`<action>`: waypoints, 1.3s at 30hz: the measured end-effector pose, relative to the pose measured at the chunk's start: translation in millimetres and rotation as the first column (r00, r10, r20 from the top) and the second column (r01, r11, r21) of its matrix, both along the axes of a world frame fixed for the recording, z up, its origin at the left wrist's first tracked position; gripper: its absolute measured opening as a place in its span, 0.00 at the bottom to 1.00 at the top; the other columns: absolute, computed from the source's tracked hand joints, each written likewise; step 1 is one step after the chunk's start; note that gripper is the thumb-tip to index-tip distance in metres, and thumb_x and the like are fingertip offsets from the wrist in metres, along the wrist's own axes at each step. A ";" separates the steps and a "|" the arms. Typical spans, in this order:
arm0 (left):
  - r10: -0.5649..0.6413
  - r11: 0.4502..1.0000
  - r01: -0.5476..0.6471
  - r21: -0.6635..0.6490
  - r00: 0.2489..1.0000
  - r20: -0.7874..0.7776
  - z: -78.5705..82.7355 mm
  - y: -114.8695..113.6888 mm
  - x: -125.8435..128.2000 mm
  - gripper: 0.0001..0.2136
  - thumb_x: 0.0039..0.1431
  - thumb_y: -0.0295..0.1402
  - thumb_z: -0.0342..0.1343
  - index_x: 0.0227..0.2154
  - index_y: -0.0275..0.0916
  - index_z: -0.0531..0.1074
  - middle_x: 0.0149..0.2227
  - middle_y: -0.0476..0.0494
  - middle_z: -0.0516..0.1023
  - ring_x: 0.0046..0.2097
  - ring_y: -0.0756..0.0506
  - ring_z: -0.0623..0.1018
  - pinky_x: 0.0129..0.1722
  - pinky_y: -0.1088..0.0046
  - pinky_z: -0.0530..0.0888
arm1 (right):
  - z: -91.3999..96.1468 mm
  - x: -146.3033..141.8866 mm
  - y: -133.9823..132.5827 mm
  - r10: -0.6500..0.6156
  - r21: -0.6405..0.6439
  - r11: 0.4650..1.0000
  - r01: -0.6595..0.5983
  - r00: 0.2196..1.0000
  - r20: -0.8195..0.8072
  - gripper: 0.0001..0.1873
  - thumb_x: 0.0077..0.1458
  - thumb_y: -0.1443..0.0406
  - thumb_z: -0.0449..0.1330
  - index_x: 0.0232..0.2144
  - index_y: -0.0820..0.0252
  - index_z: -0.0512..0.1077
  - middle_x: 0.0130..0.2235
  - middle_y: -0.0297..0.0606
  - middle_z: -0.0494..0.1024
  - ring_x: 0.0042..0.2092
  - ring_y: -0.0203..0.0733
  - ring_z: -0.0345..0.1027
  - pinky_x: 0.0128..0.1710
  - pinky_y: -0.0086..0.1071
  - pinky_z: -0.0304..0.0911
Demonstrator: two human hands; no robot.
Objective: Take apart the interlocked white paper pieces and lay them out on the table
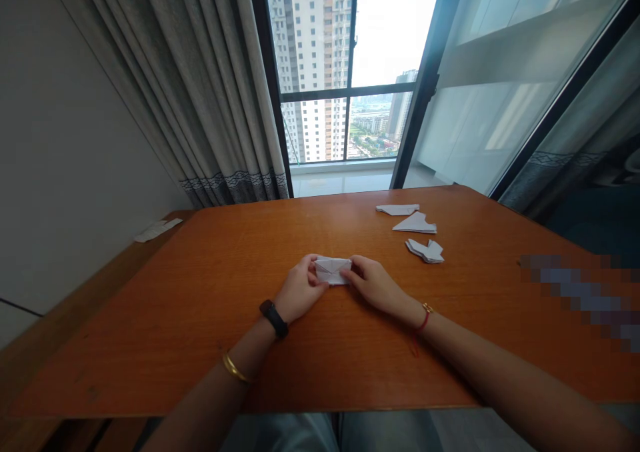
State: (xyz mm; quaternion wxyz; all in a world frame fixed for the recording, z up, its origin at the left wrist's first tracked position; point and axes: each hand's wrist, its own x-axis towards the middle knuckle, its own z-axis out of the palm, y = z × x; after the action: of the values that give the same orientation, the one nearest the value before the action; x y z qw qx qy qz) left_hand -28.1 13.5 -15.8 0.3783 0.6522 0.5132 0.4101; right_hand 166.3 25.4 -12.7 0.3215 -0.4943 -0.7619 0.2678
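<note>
- A small slip of white paper (157, 229) lies at the far left, on a lower wooden ledge beside the grey curtain (200, 85); no writing on it can be read.
- The left hand (299, 291), a dark watch and a gold bangle on its arm, pinches the left end of a folded white paper (333, 269) with its fingers.
- The folded white paper rests mid-tabletop, flat on the orange-brown tabletop (200, 319), held between both hands; it bears creases but no visible print.
- The right hand (376, 284), a red cord at the wrist, grips the paper's right end with its fingers closed on the edge.
- Three finished paper folds (419, 232) lie in a line on the far right of the tabletop, well apart from the hands.
- A blurred patch (580, 292) covers something at the right edge.
</note>
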 end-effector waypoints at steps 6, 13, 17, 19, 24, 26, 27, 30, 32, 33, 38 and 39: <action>-0.064 0.998 0.064 0.001 0.997 -0.052 2.7 -0.5 -2.1 0.24 0.43 0.30 0.63 0.46 0.38 0.68 0.27 0.52 0.73 0.27 0.50 0.72 0.28 0.76 0.67 | -0.8 1.6 1.4 0.005 -0.039 0.999 -0.005 1.000 -0.016 0.09 0.56 0.63 0.53 0.25 0.59 0.64 0.26 0.32 0.72 0.29 0.36 0.62 0.29 0.29 0.54; -0.025 0.998 0.037 0.055 0.979 -0.202 3.3 -1.6 -0.5 0.11 0.52 0.34 0.59 0.38 0.39 0.71 0.22 0.53 0.68 0.25 0.49 0.68 0.25 0.75 0.62 | 4.0 4.2 -3.5 0.094 -0.098 0.990 -0.101 0.993 -0.072 0.08 0.54 0.60 0.57 0.30 0.59 0.67 0.28 0.32 0.72 0.28 0.36 0.62 0.28 0.28 0.55; -0.055 0.998 0.060 0.026 0.985 -0.162 4.0 -6.8 2.5 0.17 0.51 0.34 0.60 0.44 0.38 0.68 0.24 0.51 0.71 0.27 0.47 0.71 0.27 0.74 0.65 | 7.0 2.7 -5.2 0.050 -0.064 0.996 -0.054 0.996 -0.075 0.12 0.56 0.57 0.55 0.28 0.60 0.68 0.26 0.32 0.71 0.28 0.36 0.62 0.28 0.29 0.55; -0.049 0.998 0.053 0.028 0.990 -0.136 3.9 -8.4 3.0 0.23 0.50 0.33 0.61 0.50 0.37 0.65 0.24 0.51 0.70 0.27 0.47 0.71 0.29 0.73 0.66 | 6.9 2.3 -5.1 0.027 -0.015 1.000 -0.028 0.998 -0.061 0.12 0.57 0.58 0.54 0.26 0.59 0.67 0.26 0.32 0.70 0.28 0.36 0.61 0.28 0.29 0.55; -0.049 0.997 0.058 0.055 0.987 -0.154 4.0 -8.5 2.8 0.32 0.53 0.33 0.58 0.60 0.34 0.55 0.27 0.49 0.71 0.30 0.47 0.72 0.36 0.69 0.70 | 3.8 3.5 -4.3 0.030 0.007 1.000 -0.030 0.998 -0.050 0.07 0.57 0.62 0.54 0.30 0.60 0.68 0.29 0.34 0.72 0.31 0.37 0.63 0.31 0.30 0.57; -0.068 0.994 0.082 0.066 0.979 -0.191 4.1 -9.4 3.6 0.32 0.55 0.33 0.57 0.61 0.33 0.53 0.32 0.44 0.73 0.34 0.45 0.74 0.42 0.64 0.70 | 2.6 2.4 -5.4 0.058 -0.033 0.998 -0.061 0.996 -0.073 0.07 0.56 0.64 0.55 0.36 0.61 0.69 0.31 0.35 0.73 0.32 0.37 0.64 0.32 0.31 0.59; -0.080 0.993 0.096 0.067 0.975 -0.208 4.0 -10.3 4.2 0.33 0.55 0.34 0.57 0.61 0.33 0.51 0.35 0.42 0.74 0.37 0.43 0.74 0.45 0.62 0.69 | 2.1 1.2 -6.3 0.075 -0.048 0.996 -0.079 0.993 -0.087 0.10 0.55 0.64 0.56 0.40 0.61 0.69 0.33 0.36 0.73 0.32 0.38 0.65 0.33 0.31 0.60; -0.098 0.991 0.116 0.067 0.967 -0.236 2.9 -13.2 5.4 0.36 0.56 0.36 0.56 0.63 0.34 0.45 0.43 0.37 0.74 0.45 0.40 0.74 0.50 0.58 0.67 | 1.8 -2.8 -9.0 0.109 -0.056 0.992 -0.116 0.988 -0.112 0.19 0.52 0.65 0.58 0.47 0.62 0.67 0.38 0.39 0.73 0.34 0.38 0.65 0.35 0.32 0.61; -0.092 0.992 0.111 0.066 0.967 -0.239 2.0 -13.8 5.3 0.37 0.58 0.37 0.55 0.64 0.35 0.42 0.46 0.34 0.73 0.47 0.39 0.73 0.51 0.57 0.67 | 2.0 -4.0 -9.3 0.111 -0.050 0.992 -0.118 0.986 -0.122 0.18 0.53 0.64 0.58 0.48 0.62 0.67 0.40 0.40 0.73 0.35 0.39 0.66 0.36 0.33 0.62; -0.091 0.992 0.109 0.067 0.967 -0.237 1.7 -13.4 5.0 0.37 0.58 0.37 0.54 0.64 0.34 0.40 0.48 0.33 0.72 0.48 0.40 0.73 0.51 0.57 0.67 | 2.0 -3.8 -8.7 0.110 -0.048 0.992 -0.116 0.986 -0.124 0.16 0.54 0.64 0.57 0.46 0.61 0.68 0.39 0.40 0.73 0.36 0.39 0.65 0.36 0.33 0.61; -0.064 0.993 0.082 0.081 0.978 -0.198 2.5 -7.8 3.6 0.30 0.60 0.35 0.51 0.62 0.33 0.47 0.45 0.36 0.74 0.44 0.43 0.74 0.46 0.64 0.69 | 0.0 0.4 -2.2 0.047 -0.011 0.999 -0.048 0.995 -0.086 0.09 0.58 0.61 0.54 0.30 0.61 0.70 0.31 0.35 0.72 0.32 0.38 0.63 0.34 0.32 0.58; -0.059 0.994 0.077 0.077 0.976 -0.210 2.8 -6.5 3.5 0.25 0.61 0.35 0.50 0.59 0.34 0.54 0.41 0.39 0.75 0.42 0.44 0.74 0.43 0.66 0.69 | -0.5 0.9 -1.3 0.037 -0.008 0.999 -0.038 0.996 -0.076 0.10 0.58 0.61 0.54 0.29 0.61 0.69 0.30 0.35 0.72 0.32 0.37 0.63 0.33 0.31 0.57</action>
State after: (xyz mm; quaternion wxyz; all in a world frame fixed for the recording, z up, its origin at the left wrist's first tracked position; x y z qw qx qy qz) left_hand -24.6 7.0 -13.0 0.3088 0.7239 0.5095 0.3479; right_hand 167.2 24.2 -13.2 0.3429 -0.4708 -0.7571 0.2958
